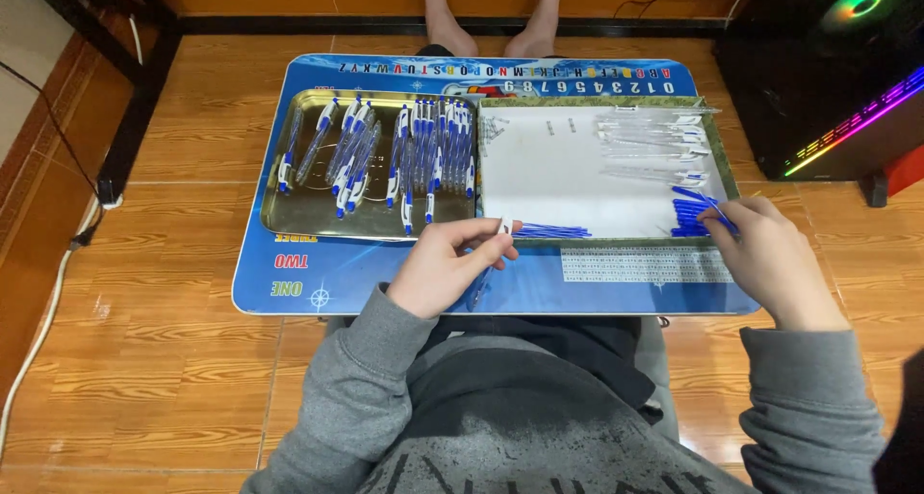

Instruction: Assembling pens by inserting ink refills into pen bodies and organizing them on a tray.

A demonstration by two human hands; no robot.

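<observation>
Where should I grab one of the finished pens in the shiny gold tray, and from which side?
Probably take a finished pen by the middle of its clear barrel, coming straight down from above. The pens lie flat, packed side by side in the gold tray, whose raised rim blocks a sideways reach. Pinch across the thin barrel; one at the row's edge leaves more finger room.

Counted outward from the blue lap table (318, 282), one only. On it, two trays: one gold metal tray (279, 210) at the left, one white-bottomed tray (549, 181) at the right. Inside the gold tray, roughly twenty assembled blue-and-white pens (404, 152), overlapping too much for an exact figure. Inside the white tray, about seven clear pen barrels (650, 148), a heap of blue refills (688, 210) too tangled to number, some small springs (494, 128). Above the table's near edge, two hands: left hand (448, 263), right hand (770, 253). One pen (481, 280) in the left.
</observation>
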